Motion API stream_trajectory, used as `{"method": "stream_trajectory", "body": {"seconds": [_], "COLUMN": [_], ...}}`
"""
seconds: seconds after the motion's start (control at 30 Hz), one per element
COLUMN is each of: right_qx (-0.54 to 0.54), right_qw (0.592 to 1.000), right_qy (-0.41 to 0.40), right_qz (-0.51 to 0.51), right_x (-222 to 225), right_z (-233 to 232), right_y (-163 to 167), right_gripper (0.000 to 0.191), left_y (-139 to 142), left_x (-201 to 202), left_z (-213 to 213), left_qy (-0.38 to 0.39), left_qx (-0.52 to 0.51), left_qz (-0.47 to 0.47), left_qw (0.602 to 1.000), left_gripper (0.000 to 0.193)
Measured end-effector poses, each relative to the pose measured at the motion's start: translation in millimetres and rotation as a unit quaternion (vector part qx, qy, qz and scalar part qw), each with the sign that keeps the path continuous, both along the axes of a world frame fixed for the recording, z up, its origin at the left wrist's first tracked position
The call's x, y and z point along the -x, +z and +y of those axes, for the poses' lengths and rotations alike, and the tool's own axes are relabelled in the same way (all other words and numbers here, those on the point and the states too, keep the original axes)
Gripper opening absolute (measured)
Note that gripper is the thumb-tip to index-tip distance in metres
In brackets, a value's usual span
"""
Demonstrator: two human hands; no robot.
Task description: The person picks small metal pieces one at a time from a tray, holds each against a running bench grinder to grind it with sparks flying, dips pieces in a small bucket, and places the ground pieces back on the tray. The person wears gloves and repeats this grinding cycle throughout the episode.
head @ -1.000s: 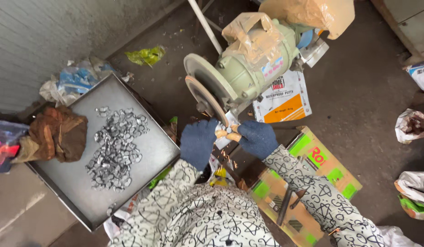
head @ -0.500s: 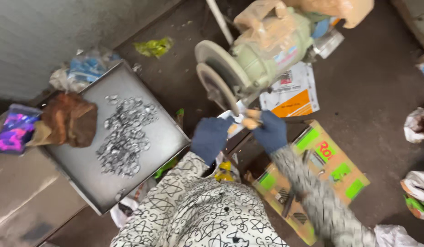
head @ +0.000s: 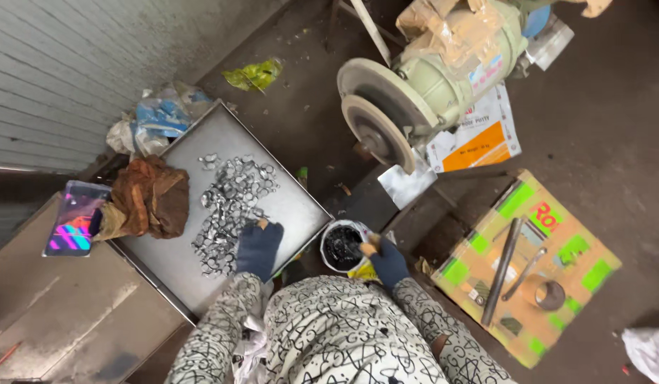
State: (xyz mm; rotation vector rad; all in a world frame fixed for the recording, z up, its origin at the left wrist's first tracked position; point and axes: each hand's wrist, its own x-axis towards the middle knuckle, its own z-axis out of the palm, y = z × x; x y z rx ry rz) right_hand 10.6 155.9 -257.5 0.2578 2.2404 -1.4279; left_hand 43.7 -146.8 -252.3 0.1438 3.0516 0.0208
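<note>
Your fingers are tough to read under those dark blue gloves. Your left hand [head: 258, 249] sits mid-frame on the edge of the pile of small metal pieces [head: 231, 203] in the one grey tray [head: 301, 192], fingers curled; can't tell if it's got one. Your right hand [head: 386, 259], centre-bottom, pinches something small and tan over the one little tub of black stuff [head: 341, 247]. One grinder wheel [head: 375, 131] is above that, its motor wrapped and partly cut off at the top.
</note>
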Motion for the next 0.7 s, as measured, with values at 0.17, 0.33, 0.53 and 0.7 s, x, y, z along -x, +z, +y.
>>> {"method": "stream_trajectory", "body": {"seconds": [0.17,0.33,0.53,0.7], "right_qx": [-0.075,-0.053,0.035,0.028], "right_qw": [0.968,0.962,0.991,0.997], "right_qy": [0.183,0.187,0.095,0.057], "right_qz": [0.158,0.191,0.087,0.053], "right_x": [15,26,7,-7], "right_z": [-29,-29,5,38], "right_y": [71,107,68,48], "right_gripper": [0.038,0.037,0.04,0.04], "left_y": [1,5,29,23], "left_x": [13,18,-4,16], "left_z": [5,28,42,30], "left_qy": [0.206,-0.071,0.197,0.232], "left_qx": [-0.22,-0.181,-0.273,-0.2], "left_qz": [0.109,0.079,0.159,0.06], "left_qw": [0.947,0.978,0.928,0.95], "left_gripper": [0.033,0.038,0.037,0.043]}}
